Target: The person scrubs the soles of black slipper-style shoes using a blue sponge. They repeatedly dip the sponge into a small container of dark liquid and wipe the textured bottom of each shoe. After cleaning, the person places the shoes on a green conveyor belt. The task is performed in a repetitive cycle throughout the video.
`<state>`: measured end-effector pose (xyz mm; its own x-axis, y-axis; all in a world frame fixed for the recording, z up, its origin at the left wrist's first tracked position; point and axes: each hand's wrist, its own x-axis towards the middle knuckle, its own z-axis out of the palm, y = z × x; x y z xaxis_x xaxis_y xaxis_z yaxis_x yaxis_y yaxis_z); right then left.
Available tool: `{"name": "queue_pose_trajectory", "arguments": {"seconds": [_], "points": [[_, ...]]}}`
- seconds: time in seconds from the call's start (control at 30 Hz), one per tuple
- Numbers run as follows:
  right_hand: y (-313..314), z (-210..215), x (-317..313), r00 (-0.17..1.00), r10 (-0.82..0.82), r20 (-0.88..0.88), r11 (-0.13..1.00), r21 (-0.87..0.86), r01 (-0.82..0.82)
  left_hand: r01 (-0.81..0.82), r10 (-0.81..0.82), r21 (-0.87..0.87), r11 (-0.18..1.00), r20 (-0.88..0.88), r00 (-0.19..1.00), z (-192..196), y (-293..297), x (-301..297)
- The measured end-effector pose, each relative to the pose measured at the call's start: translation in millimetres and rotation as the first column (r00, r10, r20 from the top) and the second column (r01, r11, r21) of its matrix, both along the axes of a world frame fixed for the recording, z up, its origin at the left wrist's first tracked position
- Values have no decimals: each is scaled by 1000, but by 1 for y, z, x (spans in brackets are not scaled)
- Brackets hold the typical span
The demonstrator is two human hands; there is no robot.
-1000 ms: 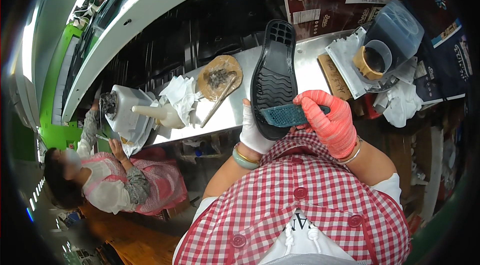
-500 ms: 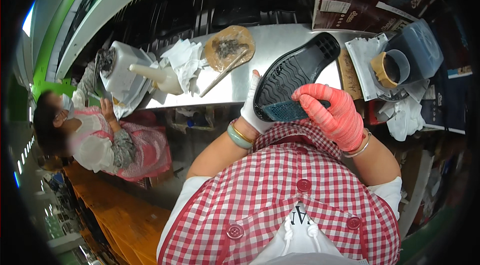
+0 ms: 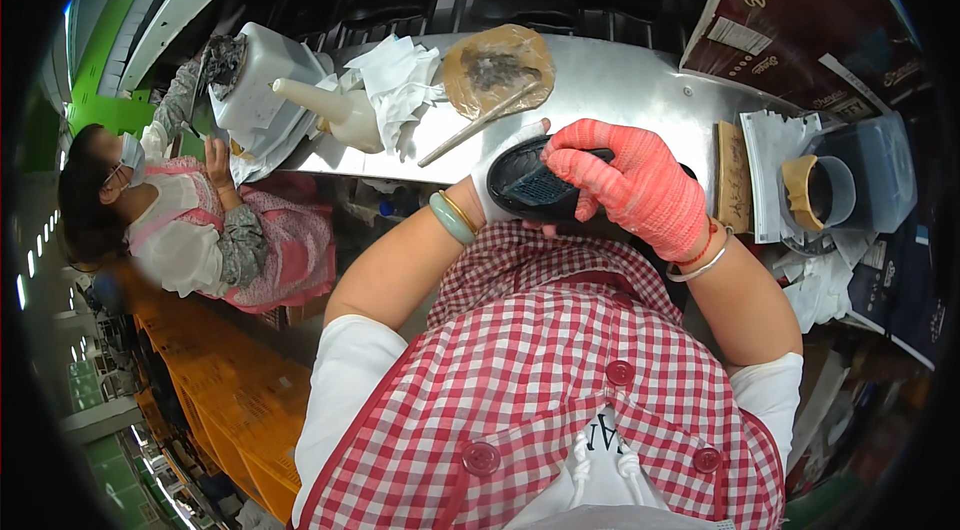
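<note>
My left hand [image 3: 487, 184], in a white glove with bare fingertips, is closed round one end of a black shoe sole [image 3: 518, 156]. Over that same end, my right hand [image 3: 645, 192] in a red knit glove pinches a thin black piece with a dark teal, textured face [image 3: 548, 186]. The piece lies against the sole or just over it; which of the two I cannot tell. Much of the sole is hidden behind the red glove.
Beyond my hands the metal bench [image 3: 620, 70] carries a brown disc [image 3: 505, 50] with a stick across it, a squeeze bottle [image 3: 345, 115], white rags [image 3: 395, 75] and a clear tub [image 3: 870, 170]. On the left a co-worker [image 3: 190, 220] stands near a white container [image 3: 265, 80].
The sole has turned from slanting up to the right to lying nearly level, mostly behind my right hand. My right hand has moved up and left with the teal-faced piece. The view has shifted slightly.
</note>
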<state>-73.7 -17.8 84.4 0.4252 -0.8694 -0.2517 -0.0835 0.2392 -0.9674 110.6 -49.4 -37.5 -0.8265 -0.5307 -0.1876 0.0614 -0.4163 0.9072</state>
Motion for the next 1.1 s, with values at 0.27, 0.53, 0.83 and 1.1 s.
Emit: {"name": "queue_pose_trajectory", "arguments": {"seconds": [0.27, 0.53, 0.83, 1.1], "points": [[-23, -7, -5, 1000, 17, 8, 998, 61, -17, -15, 10, 303, 953, 17, 1000, 2, -36, 27], [-36, -13, -30, 998, 43, -41, 995, 87, -39, -223, 112, 680, 698, 203, 973, 20, -49, 23], [-40, -15, -54, 994, 67, -81, 996, 71, -61, -268, 33, 681, 682, 338, 941, 41, -63, 10], [-37, -18, -79, 986, 43, -160, 998, 60, -34, -191, 135, 685, 703, 136, 981, 18, -77, 27]]}}
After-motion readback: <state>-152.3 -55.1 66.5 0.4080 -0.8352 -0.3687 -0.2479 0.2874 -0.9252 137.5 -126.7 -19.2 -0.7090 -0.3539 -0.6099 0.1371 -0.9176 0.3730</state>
